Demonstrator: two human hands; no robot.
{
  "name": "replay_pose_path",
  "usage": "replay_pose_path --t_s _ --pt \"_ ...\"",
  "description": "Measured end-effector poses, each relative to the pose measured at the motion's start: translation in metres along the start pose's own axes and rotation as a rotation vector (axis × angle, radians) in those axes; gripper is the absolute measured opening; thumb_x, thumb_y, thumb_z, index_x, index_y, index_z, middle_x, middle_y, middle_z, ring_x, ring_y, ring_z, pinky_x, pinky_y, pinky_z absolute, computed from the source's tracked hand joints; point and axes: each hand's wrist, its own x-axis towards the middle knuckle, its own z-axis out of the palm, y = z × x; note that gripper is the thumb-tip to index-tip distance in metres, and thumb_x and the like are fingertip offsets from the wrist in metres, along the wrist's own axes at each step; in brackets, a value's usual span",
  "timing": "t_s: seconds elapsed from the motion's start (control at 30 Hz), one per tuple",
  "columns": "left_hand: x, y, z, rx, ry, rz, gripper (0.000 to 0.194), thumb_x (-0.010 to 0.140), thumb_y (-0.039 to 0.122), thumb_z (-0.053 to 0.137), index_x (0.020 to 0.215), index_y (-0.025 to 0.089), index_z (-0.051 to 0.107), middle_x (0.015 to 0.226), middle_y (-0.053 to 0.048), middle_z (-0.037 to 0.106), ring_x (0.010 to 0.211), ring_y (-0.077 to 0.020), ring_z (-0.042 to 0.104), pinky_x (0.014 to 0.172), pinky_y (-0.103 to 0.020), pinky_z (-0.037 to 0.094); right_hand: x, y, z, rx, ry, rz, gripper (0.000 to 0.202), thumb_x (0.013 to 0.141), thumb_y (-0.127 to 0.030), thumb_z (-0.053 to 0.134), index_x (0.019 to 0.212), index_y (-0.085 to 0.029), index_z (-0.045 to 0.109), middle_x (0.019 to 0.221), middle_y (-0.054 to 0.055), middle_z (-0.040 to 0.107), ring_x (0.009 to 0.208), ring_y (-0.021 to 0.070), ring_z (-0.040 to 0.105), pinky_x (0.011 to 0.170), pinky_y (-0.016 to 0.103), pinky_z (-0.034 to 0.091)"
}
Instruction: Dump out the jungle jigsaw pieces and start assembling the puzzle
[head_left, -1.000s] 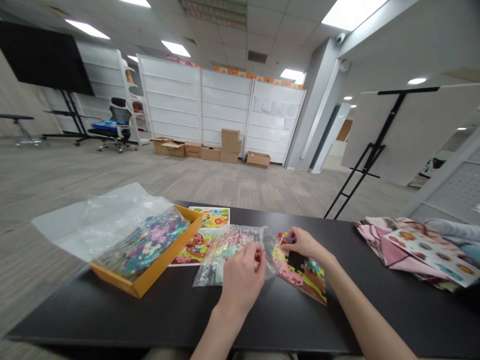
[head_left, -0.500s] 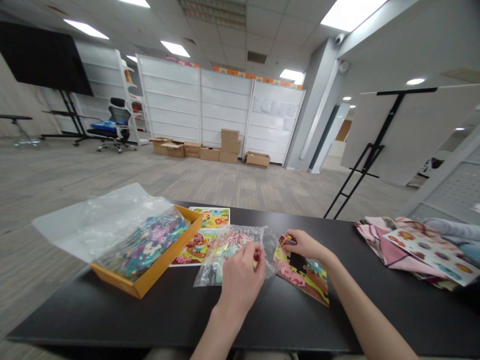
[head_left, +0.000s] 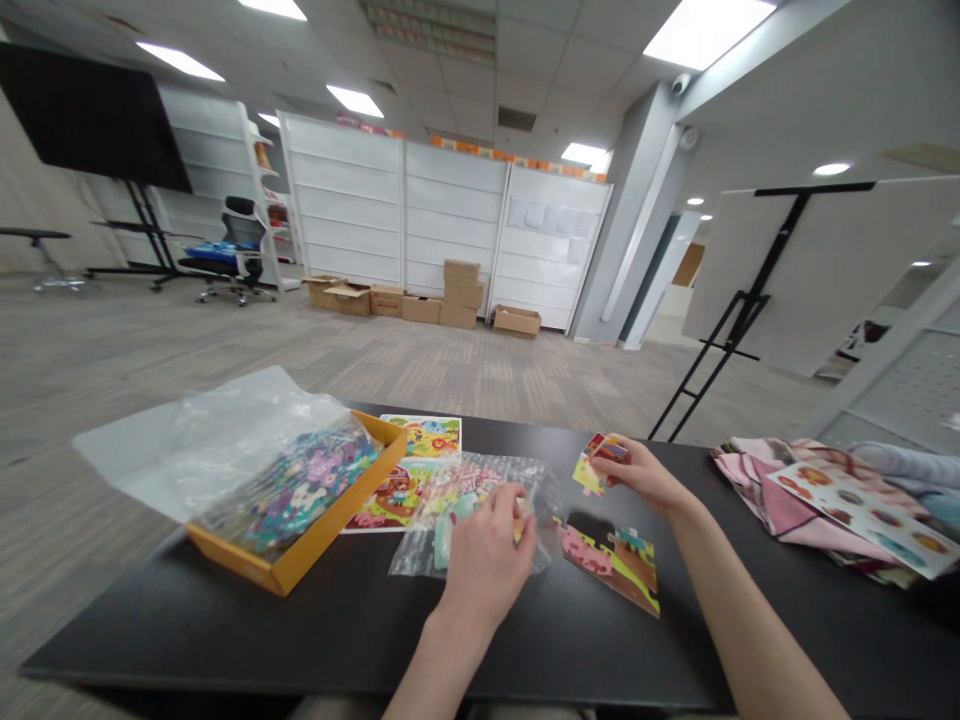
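My right hand (head_left: 641, 478) pinches a joined bit of jigsaw puzzle (head_left: 589, 475), yellow-green and red, raised over the table. Below it lies a partly joined puzzle section (head_left: 619, 570) with a pink pig and brown ground. My left hand (head_left: 491, 540) is closed, thumb against fingers, around a small puzzle piece (head_left: 519, 526) that is mostly hidden. It rests at a clear plastic bag (head_left: 420, 545) holding more pieces. Partly beneath the bag, a printed picture sheet (head_left: 382, 500) shows a farm scene; another picture (head_left: 435, 436) lies behind it.
On the left of the black table (head_left: 360, 640) sits a yellow box (head_left: 330, 525) with bagged puzzle pieces and a raised translucent sheet (head_left: 120, 450). Folded cloths (head_left: 765, 500) and a sticker sheet (head_left: 862, 515) lie at the right. A board stand (head_left: 720, 345) rises beyond the table.
My right hand has lifted the joined puzzle bit up and away from the pig section, leaving the two apart. My left hand stays by the bag, shifted only slightly.
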Motion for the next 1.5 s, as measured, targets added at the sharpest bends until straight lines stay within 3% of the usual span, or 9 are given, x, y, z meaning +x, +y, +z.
replay_pose_path --t_s 0.23,0.37,0.7,0.9,1.0,1.13,1.33,1.43,1.5 --pt "0.001 0.008 0.001 -0.164 -0.035 -0.069 0.027 0.088 0.041 0.068 0.107 0.023 0.063 0.091 -0.001 0.073 0.077 -0.019 0.069 0.068 -0.028 0.046 -0.008 -0.02 0.065 0.169 -0.123 -0.105 0.037 0.076 -0.048 0.085 0.089 -0.019 0.066 0.076 0.0 0.066 0.066 0.014 0.061 0.057 0.026 0.051" --pt "0.003 0.007 0.004 -0.191 -0.075 -0.107 0.018 0.095 0.035 0.055 0.088 0.023 0.065 0.074 0.001 0.069 0.066 -0.0155 0.063 0.062 -0.026 0.039 -0.013 -0.03 0.084 0.187 -0.195 -0.122 0.038 0.081 -0.054 0.079 0.087 -0.019 0.066 0.077 0.001 0.066 0.068 0.0154 0.062 0.059 0.028 0.053" --pt "0.008 0.001 0.005 -0.427 -0.099 -0.18 0.026 0.092 0.037 0.054 0.076 0.019 0.065 0.065 0.001 0.065 0.06 -0.0142 0.059 0.058 -0.025 0.04 -0.013 -0.031 0.078 0.372 -0.136 -0.02 0.049 0.082 -0.066 0.073 0.082 -0.02 0.057 0.068 -0.004 0.051 0.049 0.008 0.038 0.045 0.023 0.03" --pt "0.011 -0.001 0.003 -0.521 -0.105 -0.197 0.024 0.091 0.038 0.057 0.082 0.019 0.068 0.076 -0.001 0.072 0.069 -0.0152 0.064 0.064 -0.024 0.047 -0.018 -0.036 0.086 -0.063 -0.171 -0.173 0.048 0.094 -0.067 0.056 0.082 -0.021 0.057 0.071 -0.002 0.054 0.06 0.012 0.046 0.056 0.026 0.039" --pt "0.011 -0.002 0.004 -0.502 -0.104 -0.175 0.023 0.091 0.036 0.058 0.08 0.019 0.068 0.073 0.0 0.07 0.067 -0.0143 0.062 0.063 -0.023 0.045 -0.019 -0.037 0.091 -0.111 -0.211 -0.222 0.047 0.096 -0.066 0.053 0.082 -0.021 0.059 0.072 -0.001 0.056 0.064 0.0128 0.048 0.059 0.026 0.039" --pt "0.007 -0.001 0.006 -0.37 -0.117 -0.146 0.017 0.093 0.036 0.061 0.092 0.021 0.069 0.074 0.002 0.071 0.065 -0.015 0.064 0.063 -0.025 0.044 -0.02 -0.038 0.079 0.009 -0.329 -0.141 0.046 0.091 -0.064 0.063 0.079 -0.019 0.059 0.066 -0.002 0.056 0.056 0.0107 0.045 0.052 0.025 0.034" --pt "-0.004 0.01 0.01 0.152 -0.146 0.071 0.03 0.082 0.04 0.077 0.102 0.021 0.064 0.097 -0.006 0.072 0.094 -0.0281 0.069 0.078 -0.035 0.049 -0.011 -0.031 0.044 0.141 -0.031 -0.091 0.05 0.087 -0.066 0.067 0.073 -0.02 0.053 0.06 -0.004 0.05 0.048 0.0076 0.04 0.046 0.023 0.026" --pt "-0.007 0.013 0.014 0.291 -0.142 0.11 0.01 0.087 0.019 0.066 0.096 0.02 0.063 0.097 -0.007 0.07 0.096 -0.0281 0.068 0.077 -0.035 0.048 -0.01 -0.03 0.039 0.057 -0.116 -0.006 0.055 0.084 -0.071 0.066 0.071 -0.02 0.053 0.058 -0.004 0.049 0.048 0.0084 0.044 0.045 0.022 0.028" --pt "-0.006 0.011 0.016 0.299 -0.109 0.088 0.01 0.088 0.011 0.059 0.09 0.021 0.061 0.09 -0.005 0.07 0.088 -0.0254 0.069 0.072 -0.033 0.047 -0.012 -0.031 0.041 -0.043 -0.235 0.049 0.056 0.082 -0.073 0.066 0.072 -0.019 0.055 0.059 -0.004 0.051 0.049 0.0089 0.046 0.046 0.022 0.032"
